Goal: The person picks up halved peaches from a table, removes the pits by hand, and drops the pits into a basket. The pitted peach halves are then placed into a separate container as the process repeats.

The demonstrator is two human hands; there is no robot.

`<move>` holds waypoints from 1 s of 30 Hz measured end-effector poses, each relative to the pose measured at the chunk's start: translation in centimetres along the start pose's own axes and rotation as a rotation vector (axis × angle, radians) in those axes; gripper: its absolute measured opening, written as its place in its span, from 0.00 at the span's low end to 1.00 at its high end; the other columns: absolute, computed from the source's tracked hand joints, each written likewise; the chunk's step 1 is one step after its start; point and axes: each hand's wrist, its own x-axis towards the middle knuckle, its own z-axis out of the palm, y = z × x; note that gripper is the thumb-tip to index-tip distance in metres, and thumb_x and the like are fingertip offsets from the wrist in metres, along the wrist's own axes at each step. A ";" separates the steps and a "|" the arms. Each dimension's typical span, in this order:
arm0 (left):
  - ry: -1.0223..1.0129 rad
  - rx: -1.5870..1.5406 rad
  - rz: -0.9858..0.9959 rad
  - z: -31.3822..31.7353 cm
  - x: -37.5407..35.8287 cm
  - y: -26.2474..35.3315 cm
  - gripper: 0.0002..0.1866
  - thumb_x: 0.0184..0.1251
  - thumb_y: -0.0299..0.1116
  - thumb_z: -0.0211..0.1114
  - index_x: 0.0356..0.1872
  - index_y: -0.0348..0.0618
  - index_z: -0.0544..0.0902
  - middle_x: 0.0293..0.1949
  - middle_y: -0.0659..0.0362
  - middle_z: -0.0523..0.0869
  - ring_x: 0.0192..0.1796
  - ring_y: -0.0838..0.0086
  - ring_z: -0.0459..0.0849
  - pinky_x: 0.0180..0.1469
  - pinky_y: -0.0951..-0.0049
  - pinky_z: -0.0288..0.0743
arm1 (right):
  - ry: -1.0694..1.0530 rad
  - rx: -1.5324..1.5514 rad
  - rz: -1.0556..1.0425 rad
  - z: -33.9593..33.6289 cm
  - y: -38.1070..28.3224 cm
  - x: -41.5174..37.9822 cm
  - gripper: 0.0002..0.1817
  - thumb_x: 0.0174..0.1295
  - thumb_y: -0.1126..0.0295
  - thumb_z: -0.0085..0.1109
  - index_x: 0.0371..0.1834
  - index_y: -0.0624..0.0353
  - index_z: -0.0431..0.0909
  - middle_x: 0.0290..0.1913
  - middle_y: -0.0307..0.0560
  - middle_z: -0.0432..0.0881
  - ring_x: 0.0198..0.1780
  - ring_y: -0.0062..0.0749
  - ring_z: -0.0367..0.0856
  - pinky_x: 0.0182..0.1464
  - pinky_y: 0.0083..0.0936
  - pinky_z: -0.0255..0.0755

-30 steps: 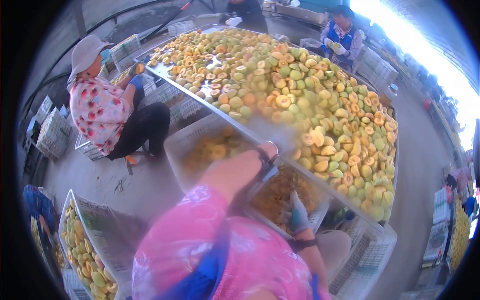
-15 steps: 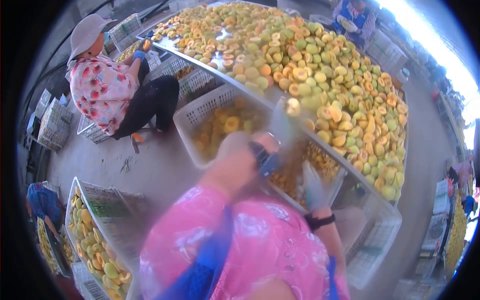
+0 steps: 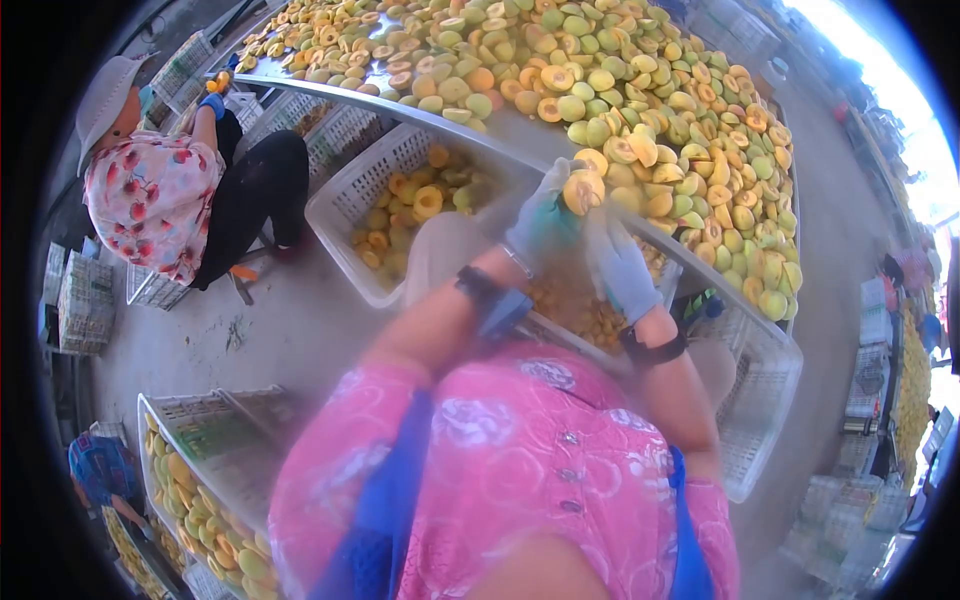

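In the head view, my left hand (image 3: 545, 222), in a pale glove with a green patch, is closed on a peach half (image 3: 583, 191) at the near edge of a metal sorting table (image 3: 520, 150). My right hand (image 3: 624, 270), gloved too, is raised just below and beside that half. Its fingers are pressed together and their tips, blurred, reach the fruit; what they hold I cannot tell. Heaped on the table behind both hands are many yellow-green peach halves (image 3: 690, 150). Under my hands a crate of small brownish pieces (image 3: 575, 315) is partly covered by my arms.
A white crate of peach halves (image 3: 335, 205) stands left of my knee, another crate (image 3: 750, 425) at my right. Fruit fills a crate (image 3: 205, 500) at lower left. A seated person in a hat (image 3: 150, 200) works at the table's left end; another person (image 3: 100, 465) is at far lower left.
My right hand has risen from low over the crate of pieces to the peach half in my left hand. The camera view has shifted, so the surroundings sit farther left and higher.
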 end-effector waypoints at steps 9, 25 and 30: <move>0.151 -0.586 -0.434 0.7 -0.7 -0.9 0.25 0.74 0.52 0.46 0.56 0.40 0.70 0.40 0.60 0.78 0.40 0.77 0.77 0.47 0.78 0.73 | -0.006 -0.157 0.354 -0.1 -5.7 -0.3 0.25 0.69 0.52 0.42 0.51 0.67 0.70 0.29 0.57 0.76 0.29 0.42 0.76 0.34 0.32 0.70; -0.048 -0.078 -0.547 0.6 -0.2 -0.4 0.20 0.74 0.49 0.48 0.38 0.42 0.77 0.23 0.64 0.76 0.27 0.81 0.74 0.31 0.82 0.69 | -0.093 -0.770 -0.215 0.2 1.5 -2.8 0.28 0.60 0.77 0.44 0.66 0.68 0.58 0.46 0.66 0.72 0.40 0.52 0.75 0.45 0.35 0.72; -0.070 -0.199 -0.375 1.1 -1.4 -0.3 0.20 0.73 0.47 0.50 0.42 0.39 0.78 0.30 0.60 0.81 0.30 0.76 0.79 0.35 0.77 0.76 | -0.165 -0.397 0.191 0.6 1.0 -2.8 0.22 0.64 0.74 0.43 0.63 0.65 0.62 0.45 0.65 0.73 0.39 0.52 0.76 0.41 0.35 0.72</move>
